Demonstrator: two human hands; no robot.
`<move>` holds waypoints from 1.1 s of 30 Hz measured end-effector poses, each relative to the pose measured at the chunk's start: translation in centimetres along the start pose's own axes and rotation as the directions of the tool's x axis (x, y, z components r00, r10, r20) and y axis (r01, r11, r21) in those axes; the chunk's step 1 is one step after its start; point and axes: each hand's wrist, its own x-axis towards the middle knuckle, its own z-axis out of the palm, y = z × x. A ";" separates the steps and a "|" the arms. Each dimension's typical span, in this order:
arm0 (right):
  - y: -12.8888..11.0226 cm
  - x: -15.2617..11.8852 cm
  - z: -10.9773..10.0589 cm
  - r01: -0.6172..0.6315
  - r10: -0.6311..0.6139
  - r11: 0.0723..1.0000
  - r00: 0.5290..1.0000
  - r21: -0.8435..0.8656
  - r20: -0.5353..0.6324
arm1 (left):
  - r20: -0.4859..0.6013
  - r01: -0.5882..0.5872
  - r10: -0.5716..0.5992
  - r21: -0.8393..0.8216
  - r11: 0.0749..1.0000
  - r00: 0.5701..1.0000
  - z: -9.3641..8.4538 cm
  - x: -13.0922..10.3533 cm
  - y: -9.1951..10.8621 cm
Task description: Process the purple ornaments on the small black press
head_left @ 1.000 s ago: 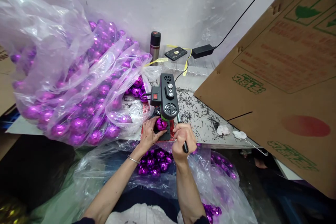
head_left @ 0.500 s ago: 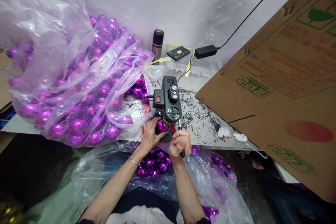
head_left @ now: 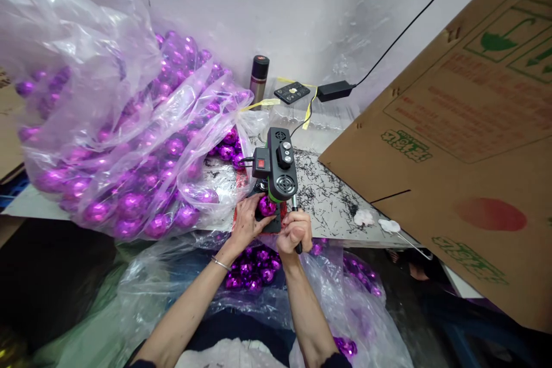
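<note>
A small black bench drill press (head_left: 282,164) with a red switch stands at the table's front edge. Below its head sits a shiny purple ball (head_left: 267,206) on the black base. My left hand (head_left: 249,219) steadies this ball, thumb in front and fingers behind. Wrapped round the machine's lever handle (head_left: 298,246) is my right hand (head_left: 295,231), its fingers closed. The drill tip is hidden under the head. More purple balls (head_left: 252,270) lie in clear plastic on my lap, below my hands.
A big clear bag (head_left: 142,155) of purple balls fills the left. A cardboard box (head_left: 452,155) leans in at the right. Black shavings (head_left: 323,184) litter the table. Behind are a thermos (head_left: 259,81), a black phone-like slab (head_left: 292,92) and a power adapter (head_left: 335,91) with its cord.
The view has shifted slightly, so the box and bag sit a little differently. Both hands keep their places on the ball and the lever handle.
</note>
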 end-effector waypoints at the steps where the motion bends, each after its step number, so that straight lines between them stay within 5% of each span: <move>1: 0.0 0.0 0.1 -0.001 0.001 1.000 1.000 0.007 -0.005 | 0.005 0.004 -0.004 0.000 1.000 1.000 0.0 0.0 0.0; 16: 0.2 0.5 0.1 0.091 -0.089 0.995 0.995 -0.043 0.051 | 0.020 -0.008 0.009 -0.015 1.000 1.000 0.0 0.6 -0.1; 21: -2.4 4.0 0.1 -0.141 0.142 0.990 0.989 -0.030 0.030 | 0.014 -0.049 0.050 -0.033 0.998 0.999 -0.2 0.5 -0.2; 25: -3.8 5.8 -0.4 -0.184 0.186 0.983 0.978 -0.022 0.094 | 0.044 -0.155 0.156 -0.033 0.987 0.987 -1.7 -2.6 0.0; 29: -3.2 4.4 -0.9 -0.101 0.106 0.994 0.985 -0.042 0.139 | 0.076 -0.242 0.243 -0.023 0.970 0.967 -4.4 -5.6 0.4; 33: -2.5 2.9 -0.7 -0.115 0.116 0.993 0.989 -0.014 0.088 | -0.097 -0.125 0.124 -0.001 0.992 0.987 -6.5 -1.2 -0.4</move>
